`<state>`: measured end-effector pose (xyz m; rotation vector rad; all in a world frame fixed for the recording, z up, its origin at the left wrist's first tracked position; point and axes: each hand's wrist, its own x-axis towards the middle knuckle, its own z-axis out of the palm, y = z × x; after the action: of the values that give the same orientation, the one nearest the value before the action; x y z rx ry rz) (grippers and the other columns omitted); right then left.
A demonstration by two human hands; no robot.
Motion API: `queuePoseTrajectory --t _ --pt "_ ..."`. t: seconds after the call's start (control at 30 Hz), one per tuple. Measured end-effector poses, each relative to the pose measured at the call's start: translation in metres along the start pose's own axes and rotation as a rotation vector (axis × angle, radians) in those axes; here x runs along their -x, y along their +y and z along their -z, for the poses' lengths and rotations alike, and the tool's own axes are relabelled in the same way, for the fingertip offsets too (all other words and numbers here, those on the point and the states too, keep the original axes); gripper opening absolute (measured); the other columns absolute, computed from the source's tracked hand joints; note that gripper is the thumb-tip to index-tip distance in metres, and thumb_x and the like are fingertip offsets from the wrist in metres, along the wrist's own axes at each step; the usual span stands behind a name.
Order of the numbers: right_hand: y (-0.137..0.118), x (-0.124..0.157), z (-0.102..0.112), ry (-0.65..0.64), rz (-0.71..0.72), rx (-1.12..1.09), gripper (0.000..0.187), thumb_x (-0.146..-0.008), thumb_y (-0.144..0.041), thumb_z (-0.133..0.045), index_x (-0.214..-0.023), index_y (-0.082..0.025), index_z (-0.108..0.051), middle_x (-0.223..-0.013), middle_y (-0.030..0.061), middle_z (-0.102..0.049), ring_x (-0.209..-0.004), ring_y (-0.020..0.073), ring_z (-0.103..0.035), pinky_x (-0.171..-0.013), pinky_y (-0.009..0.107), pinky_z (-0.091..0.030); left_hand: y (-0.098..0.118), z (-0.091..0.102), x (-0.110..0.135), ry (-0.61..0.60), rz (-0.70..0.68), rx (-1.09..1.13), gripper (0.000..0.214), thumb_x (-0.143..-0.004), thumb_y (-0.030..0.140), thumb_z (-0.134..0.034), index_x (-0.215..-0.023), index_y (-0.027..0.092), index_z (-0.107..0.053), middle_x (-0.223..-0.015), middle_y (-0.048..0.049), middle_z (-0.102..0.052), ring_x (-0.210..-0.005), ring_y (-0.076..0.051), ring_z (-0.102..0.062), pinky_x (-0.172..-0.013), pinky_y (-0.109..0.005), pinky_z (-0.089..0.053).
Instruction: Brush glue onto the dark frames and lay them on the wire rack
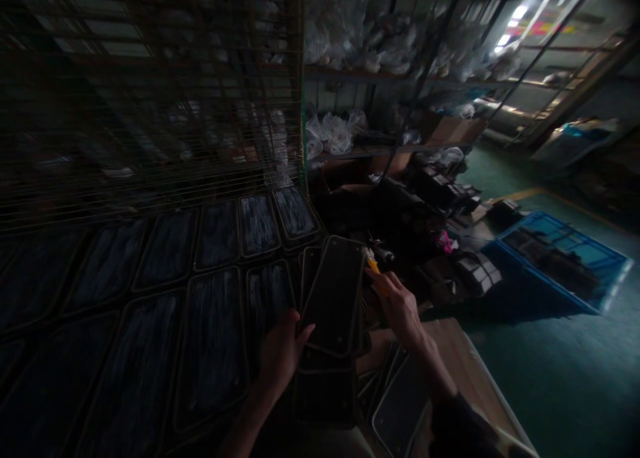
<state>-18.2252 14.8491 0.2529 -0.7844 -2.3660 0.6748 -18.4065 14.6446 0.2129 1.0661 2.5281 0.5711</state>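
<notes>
My left hand (pixel 281 351) is closed on the lower edge of a dark flat rounded panel (pixel 333 295), holding it tilted up over a stack of similar panels (pixel 325 391). At the panel's right edge, my right hand (pixel 397 305) pinches a small yellow-handled tool (pixel 373 266). Rows of dark panels (pixel 215 338) with pale streaks lie flat on a rack to the left. The scene is very dim.
A wire rack (pixel 150 98) of shelves stands behind the laid-out panels. Shelving with plastic bags (pixel 335 131) and boxes fills the back. A blue crate (pixel 560 258) sits on the green floor at right. Dark parts (pixel 450 191) pile up beyond a wooden board (pixel 450 351).
</notes>
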Motion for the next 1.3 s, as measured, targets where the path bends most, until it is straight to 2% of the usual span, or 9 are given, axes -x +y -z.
queuePoseTrajectory --t 0.1,0.17,0.43,0.63,0.83,0.97,1.1,1.2,1.3 --pt "0.002 -0.012 -0.005 0.007 0.0 -0.009 0.032 -0.099 -0.035 -0.04 -0.125 -0.026 -0.057 -0.106 0.0047 -0.063 -0.085 0.015 -0.065 -0.069 0.024 -0.051 -0.003 0.001 -0.005 -0.036 0.018 0.08 0.023 -0.086 0.043 -0.055 -0.087 0.021 -0.052 -0.071 -0.0003 -0.064 -0.067 -0.017 -0.064 -0.063 -0.025 -0.041" --pt "0.004 -0.021 -0.007 0.003 0.014 -0.003 0.031 -0.099 -0.035 -0.041 -0.123 -0.025 -0.058 -0.11 0.0049 -0.064 -0.09 0.016 -0.065 -0.073 0.025 -0.052 -0.006 0.001 -0.007 -0.04 0.023 0.128 0.024 -0.086 0.044 -0.054 -0.08 0.022 -0.052 -0.067 0.0007 -0.062 -0.066 -0.017 -0.063 -0.062 -0.025 -0.04" --pt "0.01 -0.051 -0.015 -0.066 0.087 0.111 0.027 -0.098 -0.029 -0.044 -0.121 -0.023 -0.058 -0.113 0.0047 -0.067 -0.091 0.0177 -0.067 -0.072 0.025 -0.052 -0.015 -0.007 -0.005 -0.014 0.071 0.331 0.03 -0.077 0.049 -0.063 -0.082 0.021 -0.055 -0.068 -0.0002 -0.064 -0.064 -0.018 -0.063 -0.06 -0.026 -0.04" --pt "-0.002 -0.02 -0.012 -0.184 0.123 0.124 0.028 -0.099 -0.033 -0.041 -0.117 -0.021 -0.059 -0.107 0.0065 -0.069 -0.085 0.0171 -0.068 -0.068 0.024 -0.051 -0.014 -0.01 -0.005 -0.061 0.127 0.396 0.026 -0.079 0.046 -0.06 -0.078 0.021 -0.054 -0.061 0.0028 -0.06 -0.056 -0.016 -0.061 -0.056 -0.024 -0.039" --pt "-0.036 0.037 0.014 -0.371 0.124 -0.029 0.026 -0.1 -0.033 -0.04 -0.111 -0.02 -0.059 -0.088 0.0035 -0.067 -0.073 0.0132 -0.065 -0.061 0.021 -0.046 -0.009 -0.007 -0.003 -0.057 0.167 0.377 0.022 -0.079 0.042 -0.06 -0.077 0.02 -0.054 -0.062 0.0034 -0.06 -0.052 -0.013 -0.058 -0.056 -0.024 -0.039" --pt "-0.049 0.059 0.031 -0.486 0.049 -0.165 0.025 -0.099 -0.034 -0.041 -0.113 -0.022 -0.06 -0.083 0.002 -0.066 -0.072 0.013 -0.065 -0.065 0.021 -0.049 -0.009 -0.005 -0.001 -0.074 0.161 0.453 0.025 -0.078 0.044 -0.059 -0.076 0.021 -0.053 -0.057 0.005 -0.056 -0.048 -0.013 -0.056 -0.054 -0.024 -0.039" --pt "-0.05 0.059 0.038 -0.538 -0.085 -0.342 0.024 -0.099 -0.034 -0.043 -0.112 -0.023 -0.06 -0.085 0.0016 -0.069 -0.076 0.0131 -0.067 -0.069 0.021 -0.052 -0.013 -0.005 0.001 -0.099 0.163 0.588 0.026 -0.076 0.045 -0.06 -0.078 0.021 -0.052 -0.056 0.0065 -0.055 -0.043 -0.012 -0.054 -0.046 -0.022 -0.038" --pt "-0.043 0.043 0.03 -0.556 -0.154 -0.489 0.027 -0.099 -0.037 -0.042 -0.11 -0.021 -0.06 -0.079 0.0012 -0.07 -0.071 0.013 -0.068 -0.064 0.021 -0.052 -0.013 -0.002 0.001 -0.161 0.233 0.694 0.025 -0.073 0.042 -0.061 -0.083 0.02 -0.055 -0.059 0.0052 -0.058 -0.045 -0.012 -0.055 -0.041 -0.021 -0.036" --pt "-0.027 0.018 0.015 -0.464 -0.215 -0.61 0.032 -0.098 -0.043 -0.041 -0.103 -0.018 -0.061 -0.07 0.0007 -0.067 -0.063 0.0138 -0.066 -0.059 0.023 -0.054 -0.012 0.002 0.001 -0.189 0.275 0.716 0.024 -0.07 0.038 -0.061 -0.083 0.018 -0.057 -0.059 0.0039 -0.059 -0.045 -0.012 -0.055 -0.04 -0.02 -0.037"
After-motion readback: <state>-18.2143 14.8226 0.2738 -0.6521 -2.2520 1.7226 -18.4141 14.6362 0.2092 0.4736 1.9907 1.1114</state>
